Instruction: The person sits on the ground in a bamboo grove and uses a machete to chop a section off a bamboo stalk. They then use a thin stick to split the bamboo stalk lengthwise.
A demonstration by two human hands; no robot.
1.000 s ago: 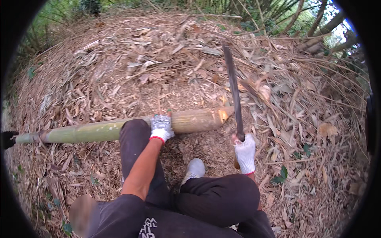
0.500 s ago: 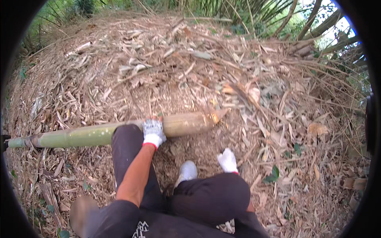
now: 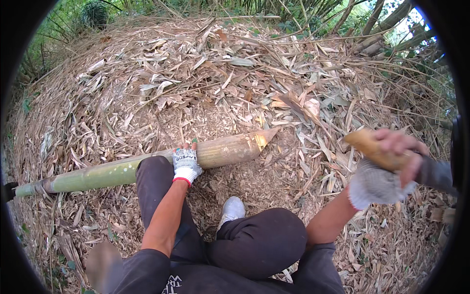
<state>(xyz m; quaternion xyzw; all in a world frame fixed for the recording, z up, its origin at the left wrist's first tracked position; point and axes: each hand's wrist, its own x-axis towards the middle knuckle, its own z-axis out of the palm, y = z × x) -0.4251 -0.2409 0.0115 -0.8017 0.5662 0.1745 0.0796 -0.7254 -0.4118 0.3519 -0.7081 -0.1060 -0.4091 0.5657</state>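
bamboo pole (image 3: 98, 175) lying on leaf litter (image 3: 147, 122) | gloved left hand (image 3: 186, 162) open, palm down on it; should sit clear of chopped tip (image 3: 262, 141) | gloved right hand (image 3: 384, 176) gripping wood-handled machete (image 3: 363, 143), probably (blade blurred); firm wrist advised

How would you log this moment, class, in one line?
left hand: on bamboo pole; right hand: gripping wooden handle of dark blade; pole: pale cut near right end; blade: partly out of view
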